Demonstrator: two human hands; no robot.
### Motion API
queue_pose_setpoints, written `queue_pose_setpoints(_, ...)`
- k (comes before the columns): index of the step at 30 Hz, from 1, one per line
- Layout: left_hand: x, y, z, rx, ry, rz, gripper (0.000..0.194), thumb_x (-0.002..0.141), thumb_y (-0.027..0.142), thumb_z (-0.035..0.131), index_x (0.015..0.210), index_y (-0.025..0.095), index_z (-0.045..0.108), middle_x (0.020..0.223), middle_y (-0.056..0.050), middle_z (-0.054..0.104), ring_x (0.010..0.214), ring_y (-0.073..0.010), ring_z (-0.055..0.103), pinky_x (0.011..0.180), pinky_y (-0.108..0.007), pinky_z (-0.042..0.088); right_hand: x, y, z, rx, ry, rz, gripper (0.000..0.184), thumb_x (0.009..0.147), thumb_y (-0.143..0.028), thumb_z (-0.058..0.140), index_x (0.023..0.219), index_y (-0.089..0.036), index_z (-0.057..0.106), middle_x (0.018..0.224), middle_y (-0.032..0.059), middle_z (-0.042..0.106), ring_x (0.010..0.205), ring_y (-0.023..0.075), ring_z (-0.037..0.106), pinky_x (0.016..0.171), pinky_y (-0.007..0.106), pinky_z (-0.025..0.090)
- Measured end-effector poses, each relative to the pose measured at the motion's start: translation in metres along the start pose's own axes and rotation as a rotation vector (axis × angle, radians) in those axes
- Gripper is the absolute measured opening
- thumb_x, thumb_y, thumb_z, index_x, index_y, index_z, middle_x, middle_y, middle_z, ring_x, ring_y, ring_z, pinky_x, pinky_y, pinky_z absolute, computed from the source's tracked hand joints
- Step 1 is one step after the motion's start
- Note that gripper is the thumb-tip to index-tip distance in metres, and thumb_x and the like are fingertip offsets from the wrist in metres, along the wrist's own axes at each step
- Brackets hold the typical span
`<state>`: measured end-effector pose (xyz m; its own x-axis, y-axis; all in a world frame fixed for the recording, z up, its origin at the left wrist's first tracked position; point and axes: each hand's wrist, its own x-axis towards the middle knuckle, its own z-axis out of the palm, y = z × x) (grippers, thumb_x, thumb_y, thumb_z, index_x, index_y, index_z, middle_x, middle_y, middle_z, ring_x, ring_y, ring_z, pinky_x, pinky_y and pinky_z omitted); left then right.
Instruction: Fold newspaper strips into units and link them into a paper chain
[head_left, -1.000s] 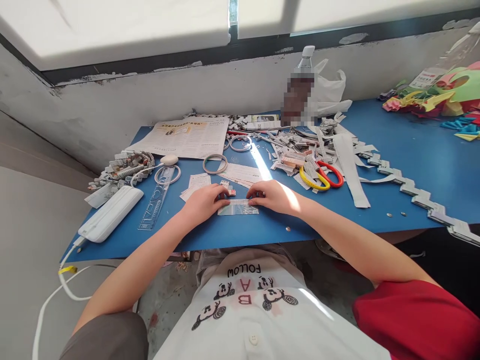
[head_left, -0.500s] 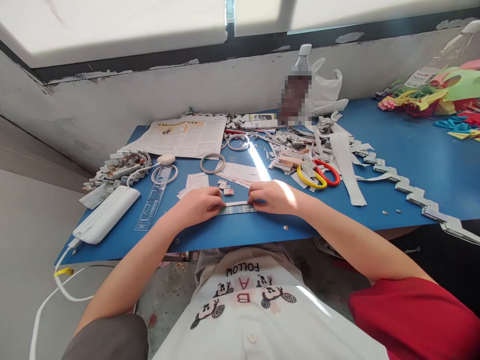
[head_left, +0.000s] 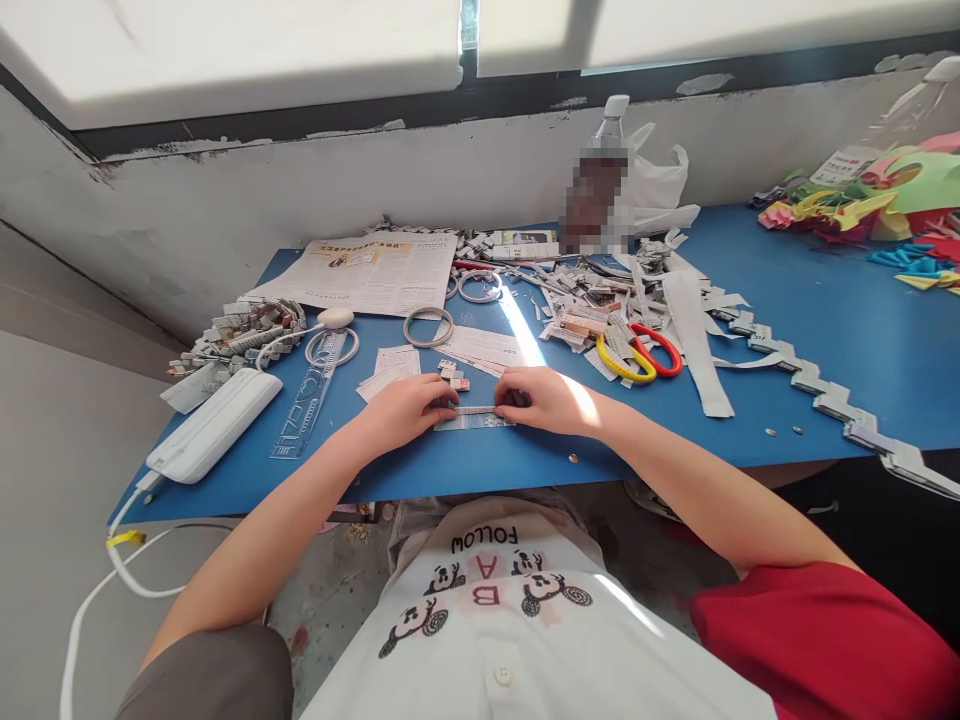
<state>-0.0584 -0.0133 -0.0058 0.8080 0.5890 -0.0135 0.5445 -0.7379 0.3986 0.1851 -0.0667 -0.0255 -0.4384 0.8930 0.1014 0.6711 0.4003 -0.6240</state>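
Okay, so our left hand (head_left: 409,408) and right hand (head_left: 538,398) have their fingers (head_left: 442,391) pinched on both ends of a paper strip (head_left: 476,421) near the desk (head_left: 540,462) edge. Folded bits (head_left: 455,376) and a ring (head_left: 427,344) crowd 11 o'clock, ruler (head_left: 300,408) at 9, scissors (head_left: 630,378) at 2, scrap pile (head_left: 585,300) at 1. Edge runs close at 6; blue surface opens at 3, between scissors and our right forearm (head_left: 679,470).

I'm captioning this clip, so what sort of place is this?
Probably a paper-craft workspace: scissors, a newspaper sheet and a zigzag folded-paper chain share a blue tabletop. Whether home or classroom, I can't tell.
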Motion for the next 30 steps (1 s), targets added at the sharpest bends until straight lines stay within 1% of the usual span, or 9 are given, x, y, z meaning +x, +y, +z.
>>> queue_pose_setpoints(4, -0.003, 0.000, -0.004, -0.016, -0.010, 0.050, 0.024, 0.091, 0.029, 0.047, 0.093, 0.020, 0.069, 0.097, -0.005, 0.064, 0.081, -0.0170, 0.061, 0.070, -0.026, 0.045, -0.003, 0.000, -0.001, -0.003, 0.011, -0.086, 0.009, 0.082, -0.027, 0.065, 0.081, -0.019, 0.069, 0.093, 0.0048, 0.063, 0.078, 0.0150, 0.057, 0.070, 0.027, 0.044)
queue_pose_setpoints(7, -0.006, 0.000, -0.008, -0.017, -0.027, 0.087, 0.025, 0.090, 0.027, 0.047, 0.093, 0.020, 0.071, 0.100, -0.005, 0.065, 0.082, -0.0164, 0.061, 0.071, -0.026, 0.046, -0.002, 0.001, -0.003, 0.040, -0.005, -0.070, 0.016, 0.082, -0.035, 0.067, 0.081, -0.020, 0.071, 0.094, 0.0050, 0.063, 0.079, 0.0154, 0.057, 0.070, 0.028, 0.044)
queue_pose_setpoints(11, -0.008, 0.000, -0.012, -0.021, -0.055, 0.134, 0.027, 0.089, 0.021, 0.046, 0.097, 0.020, 0.073, 0.103, -0.006, 0.065, 0.084, -0.0160, 0.061, 0.073, -0.026, 0.046, -0.001, 0.001, -0.004, 0.128, -0.043, -0.029, 0.021, 0.078, -0.040, 0.071, 0.088, -0.021, 0.072, 0.088, 0.0039, 0.061, 0.073, 0.0146, 0.054, 0.065, 0.027, 0.043)
queue_pose_setpoints(15, -0.011, 0.002, -0.015, -0.016, -0.086, 0.132, 0.028, 0.086, 0.018, 0.048, 0.097, 0.021, 0.074, 0.105, -0.005, 0.065, 0.086, -0.0158, 0.061, 0.076, -0.025, 0.045, 0.001, -0.001, -0.004, 0.200, -0.083, -0.006, 0.018, 0.076, -0.037, 0.073, 0.079, -0.019, 0.072, 0.081, 0.0026, 0.060, 0.073, 0.0145, 0.053, 0.064, 0.027, 0.042)
queue_pose_setpoints(19, -0.010, 0.005, -0.015, 0.020, -0.113, 0.103, 0.025, 0.084, 0.020, 0.051, 0.095, 0.022, 0.074, 0.102, -0.004, 0.066, 0.086, -0.0164, 0.061, 0.075, -0.025, 0.045, 0.001, -0.002, -0.002, 0.196, -0.088, 0.013, 0.021, 0.076, -0.040, 0.072, 0.077, -0.019, 0.072, 0.082, 0.0033, 0.062, 0.076, 0.0155, 0.055, 0.067, 0.028, 0.043)
queue_pose_setpoints(22, -0.007, 0.007, -0.011, 0.038, -0.096, 0.069, 0.023, 0.088, 0.028, 0.051, 0.091, 0.021, 0.072, 0.097, -0.004, 0.067, 0.086, -0.0179, 0.061, 0.073, -0.027, 0.044, 0.002, -0.002, 0.000, 0.170, -0.072, 0.056, 0.022, 0.077, -0.040, 0.070, 0.084, -0.019, 0.070, 0.081, 0.0027, 0.063, 0.072, 0.0146, 0.054, 0.064, 0.027, 0.042)
queue_pose_setpoints(25, -0.005, 0.006, -0.006, 0.033, -0.076, 0.040, 0.025, 0.091, 0.034, 0.050, 0.097, 0.021, 0.069, 0.098, -0.005, 0.066, 0.083, -0.0185, 0.062, 0.070, -0.027, 0.045, 0.001, -0.005, 0.001, 0.120, -0.059, 0.089, 0.021, 0.078, -0.036, 0.070, 0.090, -0.018, 0.068, 0.080, 0.0020, 0.063, 0.069, 0.0138, 0.054, 0.061, 0.026, 0.042)
queue_pose_setpoints(27, -0.004, 0.005, -0.005, 0.020, -0.071, 0.047, 0.026, 0.092, 0.035, 0.049, 0.104, 0.021, 0.067, 0.103, -0.006, 0.065, 0.084, -0.0188, 0.062, 0.070, -0.028, 0.045, 0.001, -0.008, 0.002, 0.083, -0.056, 0.060, 0.016, 0.079, -0.031, 0.068, 0.086, -0.017, 0.067, 0.080, 0.0024, 0.063, 0.071, 0.0140, 0.055, 0.063, 0.026, 0.043)
queue_pose_setpoints(30, -0.005, 0.002, -0.007, 0.006, -0.078, 0.092, 0.026, 0.093, 0.032, 0.047, 0.104, 0.022, 0.068, 0.105, -0.006, 0.066, 0.087, -0.0193, 0.063, 0.074, -0.028, 0.046, 0.000, -0.009, 0.002, 0.054, -0.059, -0.056, 0.007, 0.081, -0.024, 0.064, 0.083, -0.018, 0.066, 0.079, 0.0025, 0.063, 0.073, 0.0147, 0.055, 0.068, 0.027, 0.044)
